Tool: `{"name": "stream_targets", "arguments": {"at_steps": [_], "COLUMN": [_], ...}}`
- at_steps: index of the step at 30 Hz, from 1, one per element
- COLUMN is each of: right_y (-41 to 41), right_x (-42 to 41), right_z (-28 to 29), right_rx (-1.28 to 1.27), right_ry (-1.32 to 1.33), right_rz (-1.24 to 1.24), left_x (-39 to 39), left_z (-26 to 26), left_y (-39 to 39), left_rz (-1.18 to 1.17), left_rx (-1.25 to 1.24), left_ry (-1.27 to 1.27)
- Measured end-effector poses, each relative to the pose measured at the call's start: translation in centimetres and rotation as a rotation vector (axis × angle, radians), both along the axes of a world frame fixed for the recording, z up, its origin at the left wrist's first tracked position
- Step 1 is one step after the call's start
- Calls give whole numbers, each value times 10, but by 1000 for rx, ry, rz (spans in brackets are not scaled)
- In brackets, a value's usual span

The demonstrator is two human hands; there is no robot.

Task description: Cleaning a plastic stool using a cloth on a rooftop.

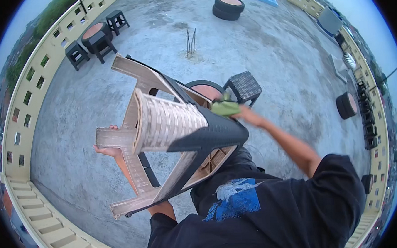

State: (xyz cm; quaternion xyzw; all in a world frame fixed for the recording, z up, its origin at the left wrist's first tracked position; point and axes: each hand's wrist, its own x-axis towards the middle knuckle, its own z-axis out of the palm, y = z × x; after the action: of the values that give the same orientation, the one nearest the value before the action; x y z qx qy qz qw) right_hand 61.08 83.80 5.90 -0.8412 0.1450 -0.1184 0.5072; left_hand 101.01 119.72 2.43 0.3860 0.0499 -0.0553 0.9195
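A plastic stool [219, 129] is held up on its side before me, its legs pointing left and its underside partly visible. Its outside is dark, with a pale, worn-looking woven pattern on one leg or panel, and its inner faces are beige. My left hand [105, 150] grips one leg near its end, with the fingertips showing above it. In my right hand [243, 113] is a crumpled green cloth [225, 108], laid against the stool's far side near the seat end. Motion blurs this hand, and the cloth covers part of its fingers.
Behind the held stool stand a tyre table [205, 90] and a dark woven-top stool [244, 86]. Thin rods [191, 44] rise from the concrete floor [159, 41]. More stools [101, 44] and tyre tables [228, 8] stand farther off. A pierced parapet wall [22, 134] encloses the rooftop.
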Motion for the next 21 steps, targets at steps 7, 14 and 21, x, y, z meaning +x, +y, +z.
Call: {"name": "stream_targets", "arguments": {"at_steps": [7, 14, 21], "right_y": [45, 86, 166], "right_x": [53, 114, 184], "right_z": [25, 25, -80], "right_rx": [-49, 199, 220], "right_ry": [-142, 162, 532], "right_rz": [92, 168, 63], "left_x": [-119, -228, -362], "left_z": [-136, -208, -197], "left_y": [163, 162, 60], "left_rz": [-456, -303, -26], "left_rx": [-231, 172, -287], "left_ry": [-111, 44, 684]}}
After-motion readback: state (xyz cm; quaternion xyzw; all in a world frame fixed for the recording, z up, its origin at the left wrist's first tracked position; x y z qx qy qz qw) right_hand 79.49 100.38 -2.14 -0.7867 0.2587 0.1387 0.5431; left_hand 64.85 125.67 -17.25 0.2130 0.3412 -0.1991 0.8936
